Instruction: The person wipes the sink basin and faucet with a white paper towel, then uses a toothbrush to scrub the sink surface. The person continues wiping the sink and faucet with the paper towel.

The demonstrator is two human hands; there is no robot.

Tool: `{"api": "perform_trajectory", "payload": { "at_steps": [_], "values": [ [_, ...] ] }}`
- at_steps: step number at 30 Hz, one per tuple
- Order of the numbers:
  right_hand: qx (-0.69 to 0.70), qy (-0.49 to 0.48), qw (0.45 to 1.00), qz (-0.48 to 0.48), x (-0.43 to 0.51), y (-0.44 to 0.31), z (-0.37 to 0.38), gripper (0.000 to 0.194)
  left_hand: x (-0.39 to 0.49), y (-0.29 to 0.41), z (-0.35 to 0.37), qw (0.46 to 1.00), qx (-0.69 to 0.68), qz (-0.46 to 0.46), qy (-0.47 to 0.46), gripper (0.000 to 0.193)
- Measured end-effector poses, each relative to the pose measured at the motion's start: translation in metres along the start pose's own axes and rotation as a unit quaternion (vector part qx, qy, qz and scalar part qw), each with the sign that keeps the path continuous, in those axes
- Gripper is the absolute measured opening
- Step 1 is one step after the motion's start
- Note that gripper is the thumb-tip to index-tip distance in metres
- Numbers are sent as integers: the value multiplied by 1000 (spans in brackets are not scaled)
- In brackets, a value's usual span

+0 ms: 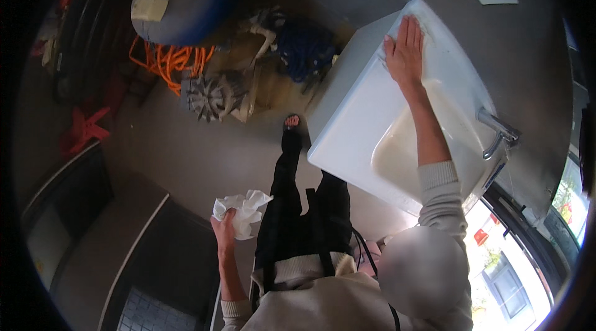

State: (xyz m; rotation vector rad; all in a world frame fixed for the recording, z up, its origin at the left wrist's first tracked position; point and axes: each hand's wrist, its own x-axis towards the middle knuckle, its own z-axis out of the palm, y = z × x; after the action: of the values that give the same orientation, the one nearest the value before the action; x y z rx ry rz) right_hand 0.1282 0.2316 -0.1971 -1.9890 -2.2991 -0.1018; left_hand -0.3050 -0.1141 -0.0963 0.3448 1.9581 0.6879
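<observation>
My right hand (406,54) lies flat, palm down, on the far corner of a white washbasin (347,133), fingers side by side and thumb apart. Pale folds show at its edges, perhaps a thin white wipe (427,35) under the palm. The basin's bowl (400,144) is beneath my right forearm, and a chrome faucet (498,130) stands at its right rim. Away from the basin, at lower left, my left hand (225,228) grips a crumpled white tissue or wipe (244,212).
On the floor beyond my feet lie an orange hose or cord (174,63), a finned metal motor part (207,96) and dark blue coils (302,49). A large blue drum (186,14) stands behind. Left are a red stool (88,130) and dark panels; a bright window is lower right.
</observation>
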Motion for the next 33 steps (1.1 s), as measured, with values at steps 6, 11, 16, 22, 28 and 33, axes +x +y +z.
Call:
{"api": "perform_trajectory", "payload": {
  "at_steps": [6,11,16,22,28,33],
  "values": [
    [159,-173,970,-67,-181,-151,-44,86,11,-63,-5,993,-55,-103,-1,21],
    [117,-142,982,-43,-127,-113,-28,85,7,-57,3,996,-45,-80,16,19],
    [30,48,997,59,-16,-18,15,68,9,-65,-9,996,-39,-81,26,20],
    [120,-66,988,68,-191,-210,-37,84,16,-68,-15,994,-34,-106,13,22],
    [159,-97,982,23,-206,-195,-54,79,10,-29,-4,998,-1,-58,-14,24],
    [43,22,993,105,-86,-136,-32,73,5,-10,4,999,-18,-32,-21,21]
  ]
}}
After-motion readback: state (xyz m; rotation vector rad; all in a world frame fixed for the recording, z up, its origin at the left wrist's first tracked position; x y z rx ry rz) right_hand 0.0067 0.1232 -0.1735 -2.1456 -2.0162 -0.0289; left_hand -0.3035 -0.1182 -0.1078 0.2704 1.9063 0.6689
